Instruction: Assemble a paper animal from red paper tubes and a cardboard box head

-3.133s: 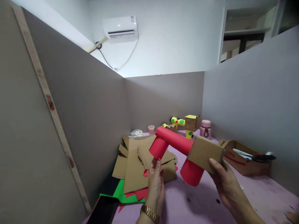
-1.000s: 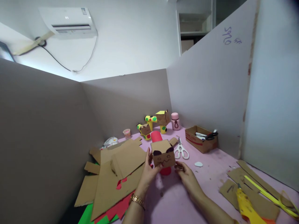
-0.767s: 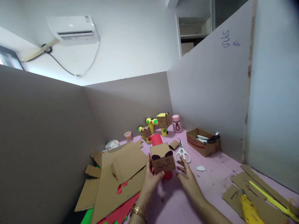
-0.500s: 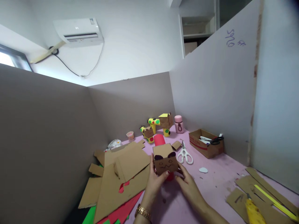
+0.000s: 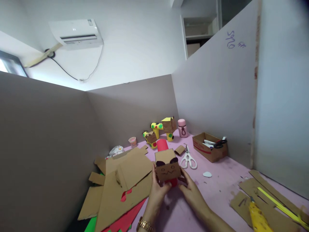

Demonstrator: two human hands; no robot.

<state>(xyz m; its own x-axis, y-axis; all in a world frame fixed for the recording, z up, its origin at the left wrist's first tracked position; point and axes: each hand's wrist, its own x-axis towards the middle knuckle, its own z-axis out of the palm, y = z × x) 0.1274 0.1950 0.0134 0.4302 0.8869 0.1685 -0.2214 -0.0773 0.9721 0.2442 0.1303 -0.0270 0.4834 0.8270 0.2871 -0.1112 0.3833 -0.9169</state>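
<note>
Between my hands is a cardboard toy animal (image 5: pixel 167 170) with a box head, dark ear or eye patches, a drawn face and a zigzag mouth. A red rolled-paper part (image 5: pixel 162 145) shows behind the head, and more red shows below it. My left hand (image 5: pixel 156 190), a gold watch at its wrist, closes on the left side, thumb under the face. On the other side, my right hand (image 5: pixel 190 190) grips the toy's lower right, its fingers partly hidden. White scissors (image 5: pixel 188 160) and a small folded cardboard piece (image 5: pixel 180 150) lie just beyond.
Cardboard sheets (image 5: pixel 135 167) and red paper (image 5: pixel 127 216) cover the left. Two yellow spotted animals (image 5: pixel 156 126), a pink bottle (image 5: pixel 182 128) and a paper cup (image 5: pixel 132 141) stand behind. At right are a cardboard tool box (image 5: pixel 210 148) and a yellow glue gun (image 5: pixel 258 216). Grey partitions surround the table.
My left thumb has slid down from the front of the face to the red part beneath it. My view has turned slightly right. The toy stays between both hands.
</note>
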